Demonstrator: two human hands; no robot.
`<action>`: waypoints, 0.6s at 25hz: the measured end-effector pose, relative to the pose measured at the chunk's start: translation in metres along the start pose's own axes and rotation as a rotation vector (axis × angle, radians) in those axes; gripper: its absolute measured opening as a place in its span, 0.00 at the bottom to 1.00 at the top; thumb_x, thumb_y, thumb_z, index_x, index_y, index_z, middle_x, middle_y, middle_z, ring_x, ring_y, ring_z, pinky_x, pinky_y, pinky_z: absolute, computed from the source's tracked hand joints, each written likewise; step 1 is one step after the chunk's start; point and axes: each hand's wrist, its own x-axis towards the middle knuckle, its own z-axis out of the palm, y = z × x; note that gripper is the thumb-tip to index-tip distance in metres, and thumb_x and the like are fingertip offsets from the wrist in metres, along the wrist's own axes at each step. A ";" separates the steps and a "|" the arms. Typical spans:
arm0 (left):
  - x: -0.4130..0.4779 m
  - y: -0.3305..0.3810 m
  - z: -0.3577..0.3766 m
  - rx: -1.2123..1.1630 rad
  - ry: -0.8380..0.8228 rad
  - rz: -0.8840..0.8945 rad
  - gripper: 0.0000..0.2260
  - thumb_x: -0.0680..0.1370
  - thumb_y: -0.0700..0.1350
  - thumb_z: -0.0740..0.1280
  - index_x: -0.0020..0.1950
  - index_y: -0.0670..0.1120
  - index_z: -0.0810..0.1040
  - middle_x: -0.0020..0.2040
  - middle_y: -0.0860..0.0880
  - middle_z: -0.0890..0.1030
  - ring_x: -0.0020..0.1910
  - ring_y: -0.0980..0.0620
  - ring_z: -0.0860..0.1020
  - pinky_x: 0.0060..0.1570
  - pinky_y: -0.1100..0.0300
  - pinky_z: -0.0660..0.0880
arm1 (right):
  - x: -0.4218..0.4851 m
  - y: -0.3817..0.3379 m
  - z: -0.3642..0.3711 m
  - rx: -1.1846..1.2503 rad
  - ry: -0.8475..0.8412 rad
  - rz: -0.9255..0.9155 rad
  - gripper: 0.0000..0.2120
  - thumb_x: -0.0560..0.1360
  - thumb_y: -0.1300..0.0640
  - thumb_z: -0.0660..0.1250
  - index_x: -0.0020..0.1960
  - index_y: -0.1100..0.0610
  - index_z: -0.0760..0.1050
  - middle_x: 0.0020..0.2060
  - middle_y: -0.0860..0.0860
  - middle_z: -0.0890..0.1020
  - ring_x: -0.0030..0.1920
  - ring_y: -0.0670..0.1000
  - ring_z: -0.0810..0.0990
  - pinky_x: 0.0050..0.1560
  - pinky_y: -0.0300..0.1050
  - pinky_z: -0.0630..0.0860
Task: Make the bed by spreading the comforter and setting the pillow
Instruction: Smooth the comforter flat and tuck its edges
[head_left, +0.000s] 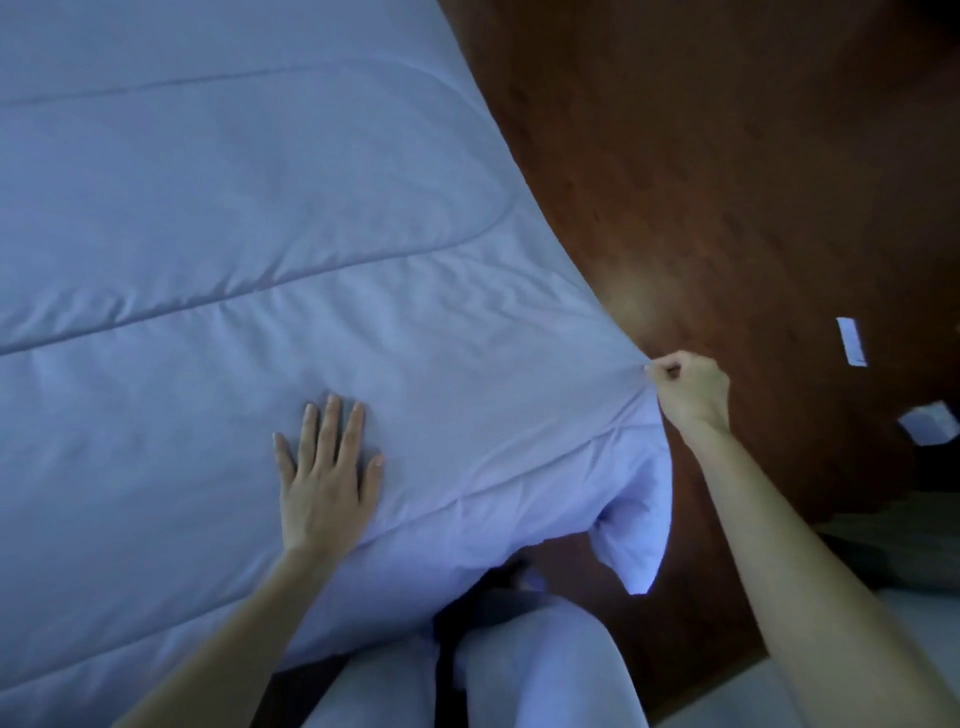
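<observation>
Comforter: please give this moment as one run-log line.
step: spread comforter | left hand: flat, presses on top | right hand: pinches edge near corner

The comforter (260, 234) was soft, matt, pale blue cloth, quilted with stitched seams and finely creased near its corner. The floor (727, 156) was glossy reddish-brown wood, reflecting light.

dim, blue-tinged light lies over the comforter (260, 208), its quilted seams soft and slightly blurred. a pale patch of glare sits on the wooden floor (727, 156) just right of the comforter's edge, which bows with wide-angle distortion. deep shadow pools beneath its hanging corner.
</observation>
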 end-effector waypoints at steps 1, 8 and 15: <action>-0.005 0.007 0.001 0.002 0.001 -0.014 0.28 0.76 0.55 0.53 0.74 0.46 0.65 0.74 0.42 0.67 0.73 0.39 0.65 0.69 0.33 0.57 | 0.001 0.004 -0.007 0.010 0.026 -0.036 0.05 0.73 0.57 0.69 0.44 0.57 0.82 0.45 0.57 0.85 0.49 0.59 0.82 0.43 0.37 0.65; -0.016 0.061 0.011 0.010 -0.043 -0.304 0.27 0.78 0.57 0.51 0.77 0.53 0.58 0.78 0.46 0.59 0.77 0.43 0.57 0.70 0.35 0.53 | 0.024 0.020 0.025 0.011 0.082 -0.176 0.05 0.75 0.55 0.66 0.46 0.56 0.79 0.40 0.63 0.83 0.43 0.66 0.80 0.40 0.51 0.71; -0.005 0.176 0.022 -0.731 0.425 -1.647 0.32 0.80 0.57 0.57 0.78 0.43 0.52 0.77 0.36 0.53 0.75 0.35 0.57 0.71 0.42 0.56 | 0.096 0.028 0.024 0.074 -0.531 -0.221 0.14 0.77 0.56 0.62 0.62 0.57 0.73 0.57 0.56 0.80 0.57 0.58 0.78 0.58 0.52 0.74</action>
